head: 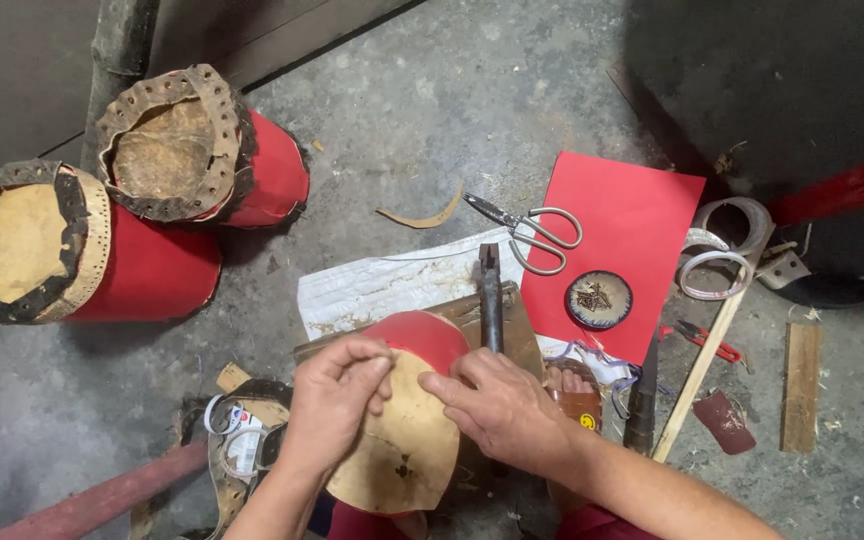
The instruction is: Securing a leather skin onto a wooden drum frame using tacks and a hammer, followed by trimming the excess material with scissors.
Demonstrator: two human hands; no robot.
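Observation:
A small red drum shell (422, 335) lies on its side in front of me, with a tan hide skin (402, 445) stretched over its near end. My left hand (337, 395) pinches the skin's upper left edge against the shell. My right hand (497, 400) presses its fingertips on the skin's upper right edge. A dark metal tool (491, 295) stands just behind my right hand, on a wooden block (512, 315).
Two finished red drums (152, 270) (272, 170) with hide heads lie at the left. Scissors (532, 230), a red paper sheet (622, 240), a round tin of tacks (598, 299), tape rolls (727, 250), a wooden stick (707, 360) and red pliers (704, 340) lie on the concrete floor at right.

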